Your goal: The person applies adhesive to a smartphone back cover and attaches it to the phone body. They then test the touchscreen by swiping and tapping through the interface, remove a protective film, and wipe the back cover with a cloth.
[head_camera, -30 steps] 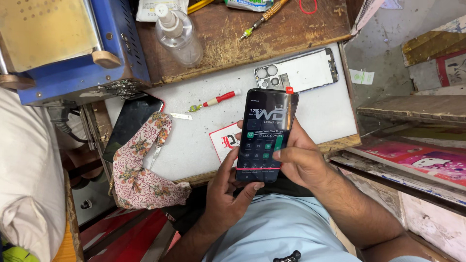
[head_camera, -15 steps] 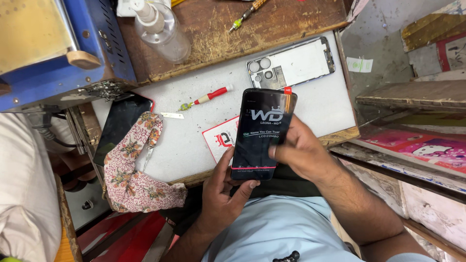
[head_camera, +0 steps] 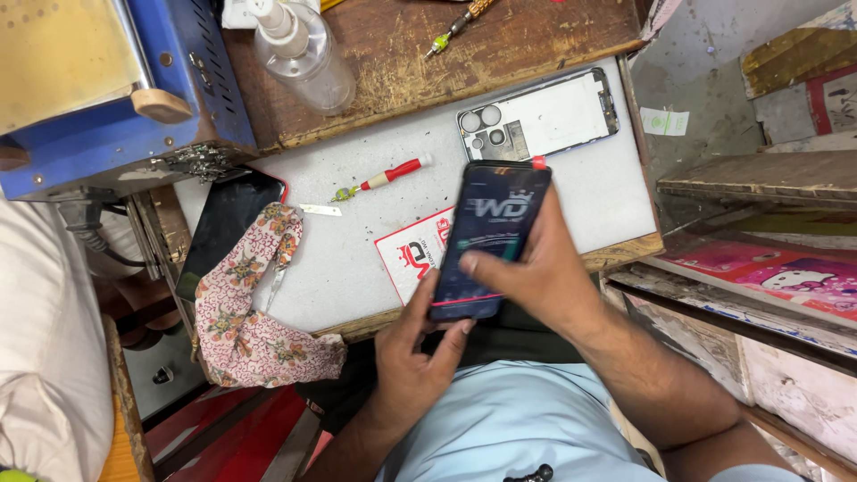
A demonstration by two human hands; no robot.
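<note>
Setting: cramped repair bench, white surface point(head_camera: 589, 170) set on a worn wooden top, blue machine point(head_camera: 107, 107) at the far left.
Left hand point(head_camera: 415, 353): grasps the lower end of the smartphone point(head_camera: 486, 241) from beneath, fingers curled around its bottom edge.
Right hand point(head_camera: 544, 277): wraps the phone's right edge, thumb laid across the lit screen near its middle.
Smartphone position: held tilted above the near edge of the surface, between both hands, screen up and showing a logo; it does not rest on the surface.
Handling advice: support the bottom edge with the left hand, keep thumb pressure light and flat on the glass, and hold the unit over the surface, not over the lap.
Just beyond the phone: red-and-white card point(head_camera: 411, 254), partly covered.
Farther out: phone back housing point(head_camera: 544, 116), red-handled screwdriver point(head_camera: 384, 178), dark phone point(head_camera: 228, 223), floral cloth point(head_camera: 250, 312).
Far edge: clear spray bottle point(head_camera: 299, 54).
</note>
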